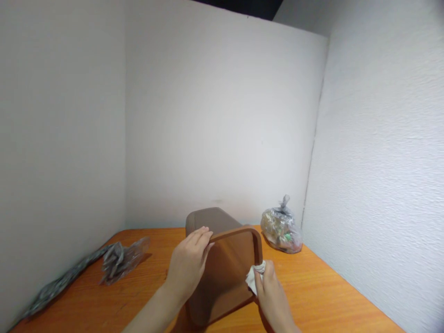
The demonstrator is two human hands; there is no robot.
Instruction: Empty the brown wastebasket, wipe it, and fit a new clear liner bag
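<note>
One brown bin (222, 273) lies tipped on its side near the surface's (329, 291) front edge. The left hand (189, 266) curls its fingers over the rim; the right hand (274, 296) pinches one white cloth (252, 277) against it. One knotted bag (281, 229) sits at the back right corner, one flat bag (120, 259) toward the left edge.

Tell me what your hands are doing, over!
Left hand gripping the brown bin by its rim. Right hand pressing a white cloth on the rim. Tied bag sits apart, behind.
</note>
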